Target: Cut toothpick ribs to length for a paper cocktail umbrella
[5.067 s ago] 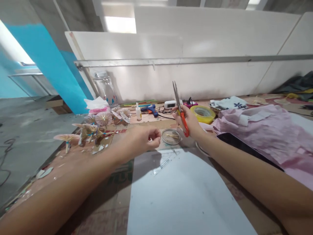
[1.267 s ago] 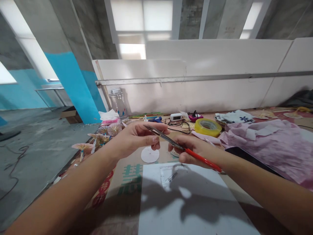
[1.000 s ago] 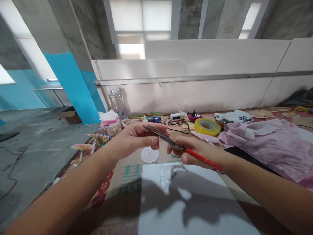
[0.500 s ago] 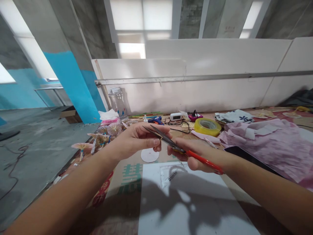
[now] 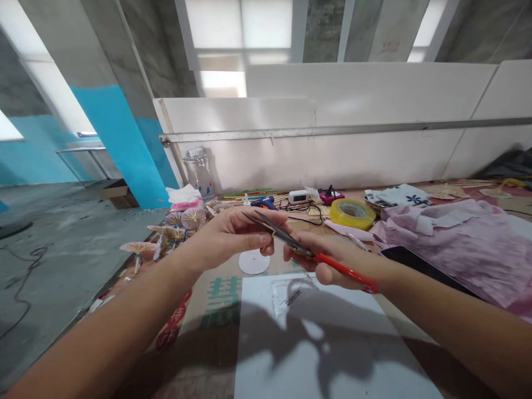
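My right hand grips a pair of scissors with red handles. Their slim dark blades stand slightly apart, pointing up and left across the fingers of my left hand. That hand is closed in a pinch beside the blades; a tiny tan bit shows at its fingertips, too small to name. Below the hands lies a white paper disc. A white sheet with a clear plastic ruler on it rests on the cardboard, under the shadow of my hands.
Small paper parasols crowd the table's left edge. Farther back are a clear jug, a blue glue gun, a white digital device and yellow tape. Pink cloth and a dark tablet lie to the right.
Almost nothing differs. The whole view has shifted a few pixels; both hands and the scissors keep the same pose.
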